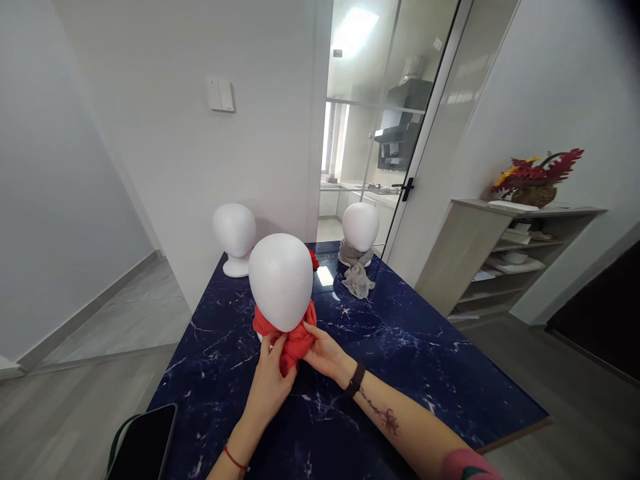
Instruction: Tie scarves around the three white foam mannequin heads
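A white foam mannequin head (pixel 281 280) stands upright close to me on the dark blue table. Around its neck is wrapped a red scarf (pixel 300 341), bunched at the front under the chin. My left hand (pixel 273 377) pinches the scarf's lower front, thumb and fingers bent around the cloth. On the scarf's right side, my right hand (pixel 323 352) grips the gathered fabric, with its thumb on top. Parts of the fingers on both hands are hidden by the folds.
A bare white mannequin head (pixel 235 230) stands back left; another (pixel 361 227) at back right wears a grey scarf (pixel 358 279). Something red (pixel 313 259) shows behind the near head. A phone (pixel 145 443) lies at the marbled table's (pixel 400 347) front left. A shelf (pixel 500 260) stands right.
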`<state>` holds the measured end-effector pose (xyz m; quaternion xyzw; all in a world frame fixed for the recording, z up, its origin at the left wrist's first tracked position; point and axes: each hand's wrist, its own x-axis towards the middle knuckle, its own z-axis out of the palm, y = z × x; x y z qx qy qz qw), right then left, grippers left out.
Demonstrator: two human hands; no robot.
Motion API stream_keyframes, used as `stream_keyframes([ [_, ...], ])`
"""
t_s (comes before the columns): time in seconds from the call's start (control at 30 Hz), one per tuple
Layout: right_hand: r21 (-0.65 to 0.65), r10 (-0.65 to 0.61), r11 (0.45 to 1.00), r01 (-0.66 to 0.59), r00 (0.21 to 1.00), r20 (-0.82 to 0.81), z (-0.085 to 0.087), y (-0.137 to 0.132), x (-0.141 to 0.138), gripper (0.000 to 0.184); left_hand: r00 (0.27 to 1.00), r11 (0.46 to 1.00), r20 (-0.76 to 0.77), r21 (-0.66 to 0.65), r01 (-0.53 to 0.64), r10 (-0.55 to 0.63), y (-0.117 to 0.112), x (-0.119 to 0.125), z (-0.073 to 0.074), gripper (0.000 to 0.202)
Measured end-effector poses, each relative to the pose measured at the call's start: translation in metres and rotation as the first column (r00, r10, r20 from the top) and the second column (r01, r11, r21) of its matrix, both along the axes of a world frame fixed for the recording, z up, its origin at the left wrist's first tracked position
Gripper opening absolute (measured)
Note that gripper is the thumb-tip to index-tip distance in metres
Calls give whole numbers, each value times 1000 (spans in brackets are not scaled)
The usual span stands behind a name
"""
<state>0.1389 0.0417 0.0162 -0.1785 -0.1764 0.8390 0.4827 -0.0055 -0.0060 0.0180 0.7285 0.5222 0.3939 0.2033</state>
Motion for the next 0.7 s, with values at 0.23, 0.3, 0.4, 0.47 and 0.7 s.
stream_keyframes([
  [0.23,22,93,995,-95,994,53,-1,-2,1,26,991,999,135,-32,0,4,2,6,12,32],
  [0.3,39,89,995,-92,994,64,-3,-1,1,25,995,999,89,-23,-34,36,4,8,13,31],
  [0.4,33,77,996,-81,991,113,-2,-2,1,23,994,995,-52,-14,-94,93,4,11,11,31],
  [0.47,47,69,996,-77,984,162,0,-4,1,24,981,989,-131,2,-147,146,2,12,10,31],
  [0.7,346,-445,894,284,647,620,3,-9,12,39,968,947,-55,230,-224,243,-1,11,-2,28],
])
